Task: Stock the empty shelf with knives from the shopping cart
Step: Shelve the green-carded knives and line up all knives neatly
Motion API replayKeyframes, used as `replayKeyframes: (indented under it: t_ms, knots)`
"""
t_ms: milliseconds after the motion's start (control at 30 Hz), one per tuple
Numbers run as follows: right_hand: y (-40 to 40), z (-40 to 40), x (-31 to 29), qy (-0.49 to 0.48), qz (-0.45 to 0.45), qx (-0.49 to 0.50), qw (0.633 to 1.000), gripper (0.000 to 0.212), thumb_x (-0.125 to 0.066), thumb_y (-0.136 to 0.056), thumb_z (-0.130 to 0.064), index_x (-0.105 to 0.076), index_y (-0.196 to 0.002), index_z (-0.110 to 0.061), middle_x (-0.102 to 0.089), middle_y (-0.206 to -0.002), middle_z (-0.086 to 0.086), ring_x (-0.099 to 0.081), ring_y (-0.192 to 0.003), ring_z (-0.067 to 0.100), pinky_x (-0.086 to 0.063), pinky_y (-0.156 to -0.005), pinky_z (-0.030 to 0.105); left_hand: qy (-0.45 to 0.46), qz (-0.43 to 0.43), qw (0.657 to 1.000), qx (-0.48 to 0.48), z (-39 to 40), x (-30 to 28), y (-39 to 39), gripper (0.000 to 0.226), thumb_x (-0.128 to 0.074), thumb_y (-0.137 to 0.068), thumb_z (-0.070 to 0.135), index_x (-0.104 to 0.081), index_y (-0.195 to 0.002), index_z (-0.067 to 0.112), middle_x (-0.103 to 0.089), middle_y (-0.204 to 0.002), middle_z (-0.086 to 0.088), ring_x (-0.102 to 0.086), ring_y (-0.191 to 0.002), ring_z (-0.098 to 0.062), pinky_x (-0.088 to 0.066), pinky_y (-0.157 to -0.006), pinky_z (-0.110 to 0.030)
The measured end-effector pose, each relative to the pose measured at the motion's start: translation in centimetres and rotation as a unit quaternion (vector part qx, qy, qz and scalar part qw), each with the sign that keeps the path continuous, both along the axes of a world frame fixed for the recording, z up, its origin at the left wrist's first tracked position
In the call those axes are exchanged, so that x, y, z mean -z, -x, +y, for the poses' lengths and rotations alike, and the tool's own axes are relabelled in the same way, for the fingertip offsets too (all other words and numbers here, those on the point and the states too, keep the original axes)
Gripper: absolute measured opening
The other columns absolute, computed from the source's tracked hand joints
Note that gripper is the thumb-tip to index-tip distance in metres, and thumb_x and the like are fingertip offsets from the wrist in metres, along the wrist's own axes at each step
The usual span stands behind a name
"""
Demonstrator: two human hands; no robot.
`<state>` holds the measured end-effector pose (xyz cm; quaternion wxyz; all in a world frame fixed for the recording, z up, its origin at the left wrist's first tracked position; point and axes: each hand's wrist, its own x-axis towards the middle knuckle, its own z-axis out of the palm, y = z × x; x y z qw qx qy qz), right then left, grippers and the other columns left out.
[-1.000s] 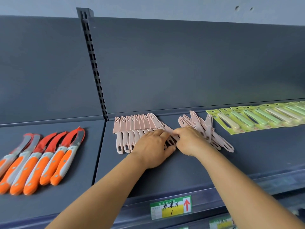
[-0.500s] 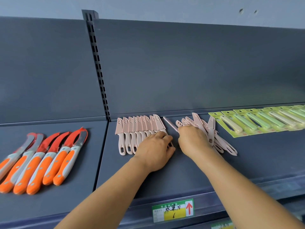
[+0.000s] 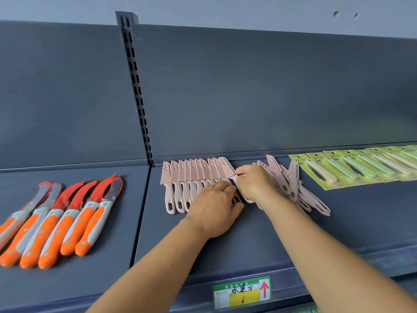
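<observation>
Nearest you, on the shelf's front edge, sits a price tag (image 3: 242, 293): green and yellow, handwritten characters, red arrow pointing up.

Your left hand (image 3: 214, 207) lies palm down on the shelf (image 3: 293, 233), fingers fairly straight, pressing on the handles at the right end of the pink row (image 3: 194, 177). It curls round nothing that shows.

Your right hand (image 3: 256, 185) is just right of it, the two nearly touching. Its fingers pinch the last pink knife (image 3: 226, 168) of the row where handle meets sheath. That knife lies flat, sheath toward the back panel, overlapping its neighbour.

The row runs left to right, sheaths fanned and overlapping, handles toward you.

Right of your right hand, a loose pile (image 3: 293, 188) of pink knives lies crossed at mixed angles, partly hidden by your wrist.

Far right: green carded knives (image 3: 361, 166) overlapping in a line along the back.

Left bay: orange knives (image 3: 56, 222) side by side, blades red-wrapped.
</observation>
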<state>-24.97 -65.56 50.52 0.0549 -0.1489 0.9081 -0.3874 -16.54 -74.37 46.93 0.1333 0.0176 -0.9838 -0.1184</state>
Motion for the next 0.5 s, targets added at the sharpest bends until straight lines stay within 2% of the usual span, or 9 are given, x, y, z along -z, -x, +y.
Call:
replayKeyframes:
  t_ms: [67,133,233,300,367,433,500]
  knots:
    - [0.2,-0.4,0.1,-0.021,0.005,0.01,1.0,0.033,-0.044,-0.088,0.001,-0.067,-0.111,-0.006,-0.067,-0.112,0.016,-0.059,-0.107,0.035,-0.051,-0.079,0.034,-0.002,0.0,1.0,0.001,0.0,0.0,0.0,0.043,-0.044,-0.096,0.039,-0.051,-0.131,0.015,-0.05,-0.132,0.0,-0.045,-0.12,-0.021,-0.028,-0.103,-0.027]
    - [0.4,-0.7,0.3,-0.056,0.019,0.008,0.998,0.033,-0.045,-0.086,0.001,-0.066,-0.111,-0.004,-0.067,-0.111,0.017,-0.06,-0.107,0.036,-0.052,-0.074,0.035,-0.002,0.004,1.0,0.002,-0.1,0.0,0.0,0.041,-0.044,-0.095,0.039,-0.053,-0.128,0.015,-0.052,-0.13,-0.001,-0.046,-0.119,-0.022,-0.03,-0.102,-0.028]
    - [0.7,-0.9,0.7,-0.094,0.037,-0.012,0.995,0.025,-0.045,-0.083,0.001,-0.067,-0.089,-0.01,-0.064,-0.083,0.01,-0.056,-0.081,0.033,-0.038,-0.055,0.027,-0.006,0.003,1.0,0.005,-0.1,0.2,0.1,0.042,-0.041,-0.094,0.041,-0.055,-0.124,0.015,-0.054,-0.126,0.0,-0.048,-0.116,-0.022,-0.031,-0.101,-0.028]
    - [0.7,-0.8,0.9,-0.102,0.042,-0.024,0.994,0.034,-0.045,-0.085,-0.003,-0.068,-0.104,-0.018,-0.064,-0.092,0.005,-0.055,-0.083,0.027,-0.036,-0.057,0.024,-0.005,0.0,1.0,0.005,-0.1,0.3,0.1,0.047,-0.037,-0.092,0.044,-0.055,-0.124,0.015,-0.054,-0.126,0.0,-0.048,-0.116,-0.021,-0.031,-0.101,-0.027]
    - [0.7,-0.4,1.2,-0.105,0.056,-0.031,0.992,0.037,-0.045,-0.089,-0.007,-0.066,-0.115,-0.021,-0.065,-0.108,0.004,-0.059,-0.099,0.027,-0.041,-0.068,0.024,-0.003,0.0,1.0,0.005,-0.1,0.3,0.1,0.045,-0.04,-0.094,0.043,-0.054,-0.125,0.015,-0.053,-0.126,0.0,-0.048,-0.116,-0.021,-0.031,-0.101,-0.027]
    - [0.7,0.0,1.6,-0.107,0.071,-0.051,0.99,0.029,-0.046,-0.089,-0.008,-0.068,-0.106,-0.014,-0.064,-0.105,0.008,-0.058,-0.101,0.03,-0.047,-0.076,0.031,0.0,0.004,1.0,0.004,-0.1,0.3,0.2,0.041,-0.043,-0.095,0.041,-0.053,-0.126,0.015,-0.053,-0.127,0.001,-0.047,-0.117,-0.02,-0.03,-0.101,-0.026]
    - [0.7,0.2,1.9,-0.108,0.07,-0.068,0.989,0.023,-0.046,-0.089,-0.007,-0.068,-0.095,-0.01,-0.063,-0.092,0.012,-0.057,-0.089,0.031,-0.046,-0.07,0.033,0.001,0.007,1.0,0.003,-0.1,0.2,0.2,0.041,-0.043,-0.095,0.041,-0.052,-0.127,0.016,-0.052,-0.128,0.002,-0.047,-0.117,-0.019,-0.029,-0.101,-0.024]
